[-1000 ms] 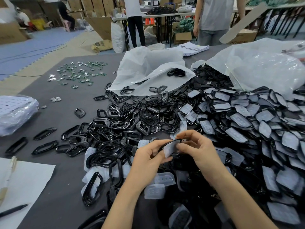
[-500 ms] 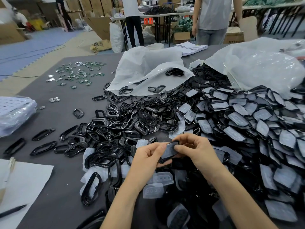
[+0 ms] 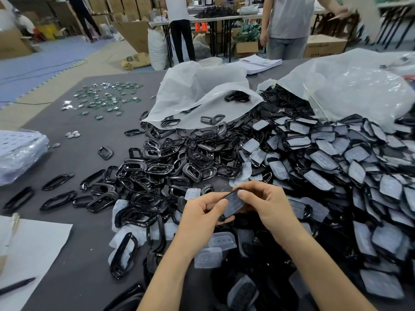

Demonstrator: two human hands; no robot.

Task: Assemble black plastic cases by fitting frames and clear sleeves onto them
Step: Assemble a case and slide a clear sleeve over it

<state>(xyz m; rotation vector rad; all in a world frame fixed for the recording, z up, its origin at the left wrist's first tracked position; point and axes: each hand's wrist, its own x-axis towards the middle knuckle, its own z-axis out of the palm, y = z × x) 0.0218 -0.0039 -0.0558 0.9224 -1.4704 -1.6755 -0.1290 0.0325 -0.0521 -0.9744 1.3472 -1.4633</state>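
A black plastic case (image 3: 233, 204) with a clear sleeve on its face is held just above the table between both hands. My left hand (image 3: 202, 217) pinches its lower left end with thumb and fingers. My right hand (image 3: 265, 204) grips its upper right end, thumb pressed on top. A heap of loose glossy black frames (image 3: 157, 169) lies to the left and beyond. Loose clear sleeves (image 3: 215, 249) lie under my wrists. Several cases with sleeves fitted (image 3: 350, 173) are piled to the right.
Two white plastic bags (image 3: 202, 93) (image 3: 359, 86) spill parts at the back of the grey table (image 3: 74, 158). Small green circuit boards (image 3: 105, 97) are scattered far left. White paper (image 3: 33, 248) and a pen (image 3: 15, 286) lie near left. People stand beyond the table.
The sleeve that stood pale and tilted between my fingers one second ago now lies flat on the case. Both hands have stayed in place, turning the case slightly.
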